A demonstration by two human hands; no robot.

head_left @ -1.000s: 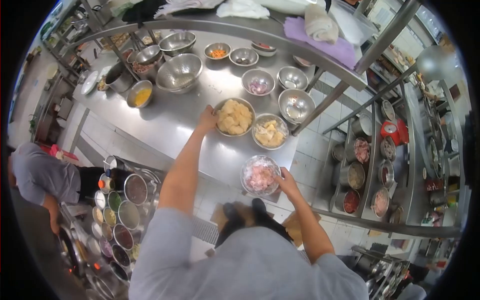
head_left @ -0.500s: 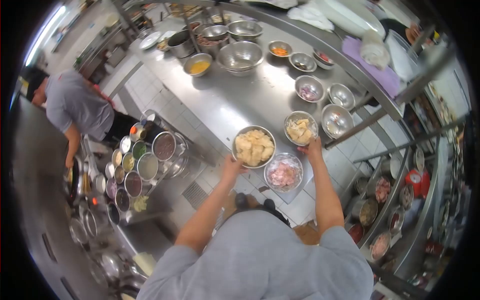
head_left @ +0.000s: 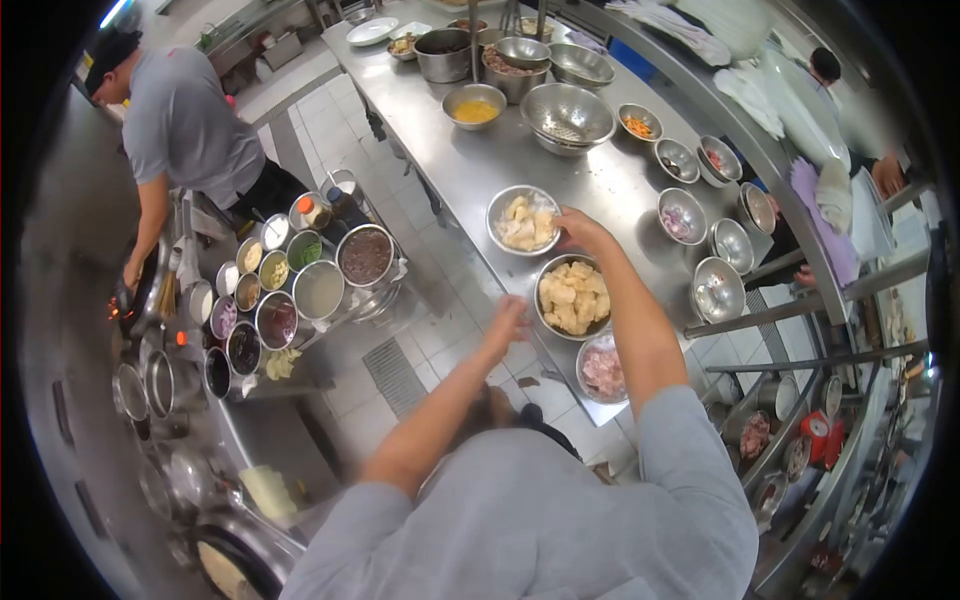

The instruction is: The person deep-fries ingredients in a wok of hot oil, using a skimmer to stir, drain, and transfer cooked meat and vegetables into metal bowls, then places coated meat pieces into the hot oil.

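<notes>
My right hand (head_left: 580,232) grips the right rim of a steel bowl of pale, whitish-yellow pieces (head_left: 524,221) on the steel table. Just nearer to me sits a bowl of yellow chunks (head_left: 573,297), partly beside my right forearm. A bowl of pink raw meat (head_left: 603,368) stands at the table's near corner, its right side hidden by my right arm. My left hand (head_left: 508,326) hangs off the table edge, left of the yellow chunks, touching no bowl. Its fingers are partly spread and hold nothing.
Bowls with orange strips (head_left: 640,122) and sliced onion (head_left: 682,216) stand farther back, near a colander (head_left: 568,114). A shelf (head_left: 735,120) overhangs the right side. At left, a co-worker (head_left: 190,120) leans over a stove beside containers (head_left: 320,289). Another person is partly visible behind the shelf.
The bowl of whitish-yellow pieces has moved, with my right hand, from the right of the yellow chunks to beyond them. My left hand has let go of the yellow chunks' bowl. The view has turned left.
</notes>
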